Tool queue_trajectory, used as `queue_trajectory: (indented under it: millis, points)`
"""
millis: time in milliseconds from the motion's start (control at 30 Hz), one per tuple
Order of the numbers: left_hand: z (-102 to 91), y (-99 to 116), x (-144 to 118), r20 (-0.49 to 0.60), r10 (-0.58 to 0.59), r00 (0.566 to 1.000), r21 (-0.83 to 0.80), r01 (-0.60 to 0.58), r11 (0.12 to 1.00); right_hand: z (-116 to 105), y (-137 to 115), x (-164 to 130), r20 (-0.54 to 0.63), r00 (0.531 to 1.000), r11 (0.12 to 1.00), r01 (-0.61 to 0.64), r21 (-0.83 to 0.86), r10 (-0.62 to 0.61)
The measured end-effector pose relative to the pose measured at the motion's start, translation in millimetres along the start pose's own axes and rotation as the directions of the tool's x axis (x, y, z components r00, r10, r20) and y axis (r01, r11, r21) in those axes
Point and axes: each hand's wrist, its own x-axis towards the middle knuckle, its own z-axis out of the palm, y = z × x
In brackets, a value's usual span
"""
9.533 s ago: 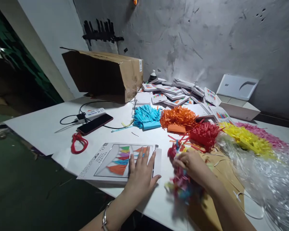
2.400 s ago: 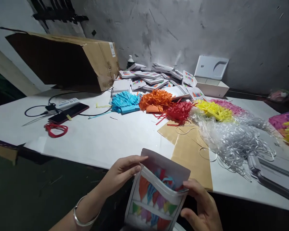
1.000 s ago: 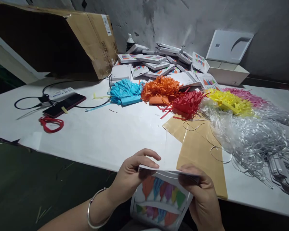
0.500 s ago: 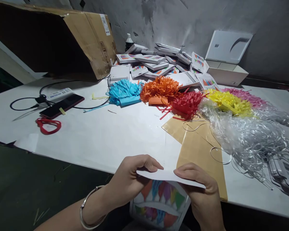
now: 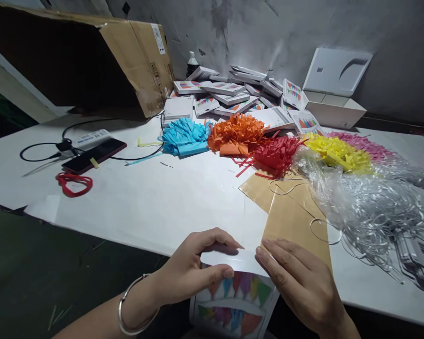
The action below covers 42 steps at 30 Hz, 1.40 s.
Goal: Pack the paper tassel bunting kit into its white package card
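A thin white carton (image 5: 233, 308) with printed pictures of colourful tassels stands upright at the table's front edge, its white top (image 5: 219, 258) towards me. My left hand (image 5: 194, 266), with a silver bangle at the wrist, grips the carton's upper left: the thumb lies along the near edge and the fingers reach over the far edge. My right hand (image 5: 300, 278) rests against the upper right corner with fingers stretched out and side by side; its thumb is hidden. Brown paper (image 5: 297, 226) lies under and behind the right hand.
Blue (image 5: 185, 136), orange (image 5: 236, 132), red (image 5: 275, 153), yellow (image 5: 339, 150) and pink tassel bundles (image 5: 363, 143) line the table. Silver cord (image 5: 371, 212) spreads at right. Behind are piled cartons (image 5: 229, 89), an open white box (image 5: 334, 108) and a cardboard box (image 5: 141, 61). A phone (image 5: 95, 155) lies left.
My right hand has turned over from a pinch on the white flap to straight fingers against the top corner. The left thumb has moved down to the near edge, and the flap sits lower.
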Motion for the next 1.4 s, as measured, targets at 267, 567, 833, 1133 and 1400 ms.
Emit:
queue_trajectory:
  millis: [267,567,833,1133,1400]
  points:
    - [3.9,-3.0,2.7,-0.039,0.023,0.999,0.024,-0.022,0.999,-1.5,-3.7,10.7,-0.118,0.993,0.990,0.000,-0.138,-0.016]
    - [13.7,-0.7,6.8,-0.030,0.056,0.998,0.001,-0.056,0.998,-1.1,-22.4,40.4,-0.129,0.986,0.969,0.072,-0.238,-0.105]
    - [14.6,-5.4,5.1,-0.061,0.054,0.997,0.045,-0.051,0.998,6.5,-22.8,41.8,-0.132,0.989,0.969,0.041,-0.243,-0.074]
    - [17.7,-4.0,5.7,-0.049,0.011,0.999,0.056,-0.009,0.998,8.4,-22.4,43.4,-0.111,0.989,0.948,0.054,-0.313,-0.093]
    - [20.3,-2.5,4.9,-0.047,-0.001,0.999,0.055,0.004,0.998,11.1,-25.5,49.1,-0.125,0.986,0.957,0.075,-0.282,-0.114]
